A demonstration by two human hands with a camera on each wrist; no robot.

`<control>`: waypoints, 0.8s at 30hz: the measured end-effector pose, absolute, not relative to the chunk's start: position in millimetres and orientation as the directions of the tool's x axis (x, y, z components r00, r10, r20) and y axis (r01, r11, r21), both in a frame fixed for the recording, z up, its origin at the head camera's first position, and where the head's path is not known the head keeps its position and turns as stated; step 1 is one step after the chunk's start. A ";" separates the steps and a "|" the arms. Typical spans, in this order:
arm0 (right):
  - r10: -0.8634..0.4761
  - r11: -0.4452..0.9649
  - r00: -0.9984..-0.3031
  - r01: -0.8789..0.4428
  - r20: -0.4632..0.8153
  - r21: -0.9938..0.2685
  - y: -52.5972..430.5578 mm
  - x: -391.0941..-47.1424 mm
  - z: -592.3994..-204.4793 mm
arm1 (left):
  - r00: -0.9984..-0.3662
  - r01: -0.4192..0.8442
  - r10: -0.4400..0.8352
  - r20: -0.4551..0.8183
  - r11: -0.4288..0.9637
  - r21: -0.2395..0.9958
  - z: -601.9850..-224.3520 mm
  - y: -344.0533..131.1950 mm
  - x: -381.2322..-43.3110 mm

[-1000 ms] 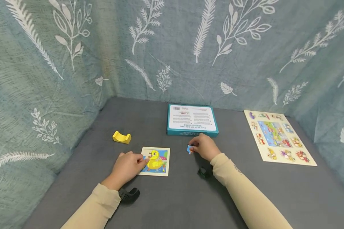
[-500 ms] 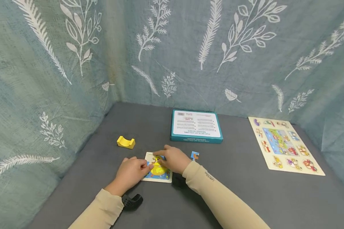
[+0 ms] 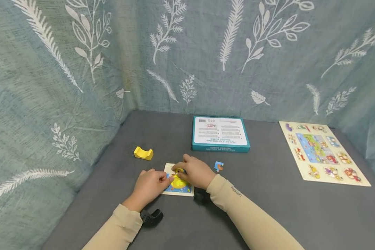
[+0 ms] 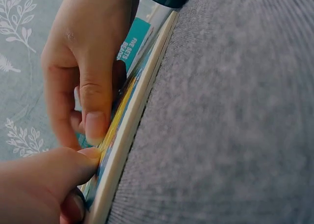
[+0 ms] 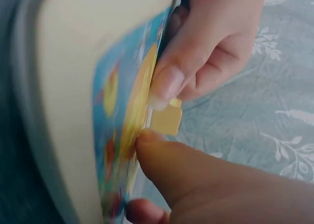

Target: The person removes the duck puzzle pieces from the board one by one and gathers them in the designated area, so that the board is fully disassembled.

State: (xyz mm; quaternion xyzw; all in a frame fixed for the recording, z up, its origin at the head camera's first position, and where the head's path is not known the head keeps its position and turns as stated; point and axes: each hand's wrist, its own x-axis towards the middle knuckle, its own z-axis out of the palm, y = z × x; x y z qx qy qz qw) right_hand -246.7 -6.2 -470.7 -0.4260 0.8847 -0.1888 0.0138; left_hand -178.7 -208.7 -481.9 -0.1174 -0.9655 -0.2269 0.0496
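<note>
A small square duck puzzle (image 3: pixel 178 189) lies on the dark tabletop, with a pale frame and a yellow duck on blue. My left hand (image 3: pixel 150 185) grips its left side, thumb on the picture and the other fingers bent by the edge. From the right, my right hand (image 3: pixel 198 172) touches the picture's upper part with thumb and fingertips. The left wrist view shows its thumb (image 4: pixel 95 128) down on the surface close to my left thumb. Whether it pinches a piece is hidden. A loose blue-and-orange jigsaw piece (image 3: pixel 218 166) lies right of the puzzle.
Behind the hands lies a teal box (image 3: pixel 220 134) with a white label. A yellow block with a curved hollow (image 3: pixel 143 153) is at the left. Far right, a larger wooden picture board (image 3: pixel 322 152) rests on the table. A leaf-patterned cloth (image 3: pixel 206 86) hangs behind.
My right hand has moved left from beside the loose jigsaw piece onto the puzzle, and that piece stays on the table. My left hand keeps its place. The head view has shifted slightly.
</note>
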 end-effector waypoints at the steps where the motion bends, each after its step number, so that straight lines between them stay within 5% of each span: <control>1: -0.753 0.571 -0.644 -0.741 0.133 -0.353 -6.1 -247.0 -470.3 | -0.967 0.251 0.203 0.155 0.865 0.435 -482.1 -208.0 -178.6; 16: -0.613 0.605 -0.723 -0.690 0.320 -0.398 18.5 -247.5 -436.4 | -0.981 0.192 0.150 0.127 0.858 0.477 -486.2 -203.2 -173.0; 24: -0.521 0.742 -0.843 -0.526 0.136 -0.415 119.0 -259.0 -428.4 | -0.973 0.229 0.183 0.143 0.866 0.444 -481.0 -207.7 -179.0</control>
